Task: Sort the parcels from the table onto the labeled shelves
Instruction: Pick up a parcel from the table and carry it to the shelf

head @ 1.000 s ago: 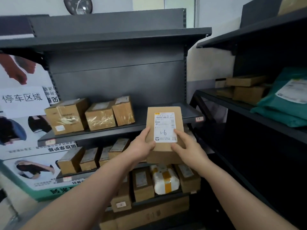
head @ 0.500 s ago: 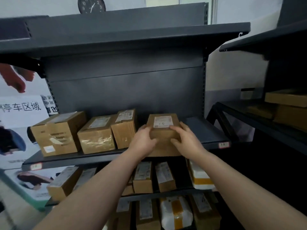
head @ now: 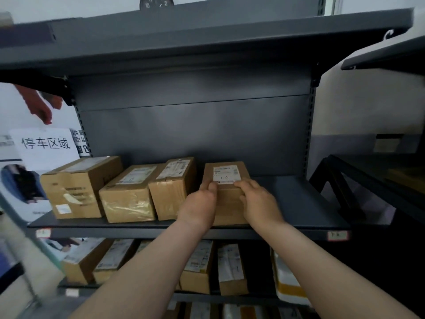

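Now the left hand [head: 200, 203] and right hand [head: 257, 199] clasp the box [head: 226, 173]. Near the shelf [head: 299, 201] edge, a clumsy release may topple it

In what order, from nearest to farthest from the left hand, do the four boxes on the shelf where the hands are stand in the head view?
1. The parcel marked 1-6, gripped by the left hand, on the hand's right.
2. The narrow box, just left of the hand.
3. The middle box, further left.
4. The large box, far left.
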